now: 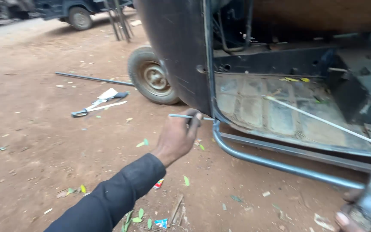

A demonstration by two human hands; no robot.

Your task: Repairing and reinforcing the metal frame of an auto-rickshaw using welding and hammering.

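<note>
While a thin metal rod was clamped in the left hand beside the vehicle's doorway, the right hand was cut off at the corner, its grip impossible to judge.

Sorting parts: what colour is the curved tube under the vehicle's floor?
Grey, bare-metal look; curved tube, head view.

We see two bits of packaging on the dirt ground: a small red and white wrapper just beside the dark sleeve, and a crumpled blue and white wrapper near the bottom edge.
</note>
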